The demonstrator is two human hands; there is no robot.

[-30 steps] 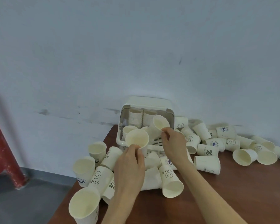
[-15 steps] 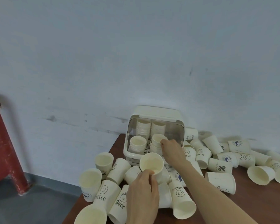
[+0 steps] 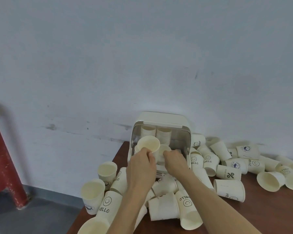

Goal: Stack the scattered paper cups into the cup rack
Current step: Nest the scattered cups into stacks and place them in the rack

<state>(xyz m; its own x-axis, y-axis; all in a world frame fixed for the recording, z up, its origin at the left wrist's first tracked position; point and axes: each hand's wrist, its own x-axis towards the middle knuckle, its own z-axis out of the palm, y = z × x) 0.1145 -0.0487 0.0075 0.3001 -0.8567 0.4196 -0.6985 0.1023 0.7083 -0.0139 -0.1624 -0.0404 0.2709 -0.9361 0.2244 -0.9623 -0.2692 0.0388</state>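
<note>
Brown wood desk (image 3: 269, 217), near edge first: loose paper cups (image 3: 164, 208) heaped on their sides between the two forearms, mouths pointing every way. Several have HELLO and a smiley printed on them. Two or three stand upright at the left corner, e.g. the upright cup (image 3: 92, 195), close to the desk edge. Judgement: those are the ones most likely to get knocked off by an elbow.

Mid: left hand (image 3: 140, 168) is raised over the pile, fingers (image 3: 146, 153) curled round the lower wall of a held cup (image 3: 148, 146), mouth tilted back toward the camera. Gripping low on the wall leaves the base free to drop into another cup, so the hold looks chosen for nesting. Right hand (image 3: 175, 162) is at the rack mouth, knuckles toward the camera, fingers folded down onto a short stack (image 3: 164, 150) at the front of the rack. Can't tell whether it pinches the rim or just presses on it; probably seating or steadying that stack so it won't tip.

Far: cup rack (image 3: 161, 120), cream plastic box with its lid swung up, backed against the wall (image 3: 142, 56), which keeps it from sliding when pushed. Two tall nested stacks (image 3: 156, 134) stand at the back, lower ones in front. More loose cups (image 3: 227, 173) trail off to the right along the wall. Red metal leg (image 3: 3, 159) on the floor at left, well apart.

Judgement: task roughly midway, a few dozen cups left out.
</note>
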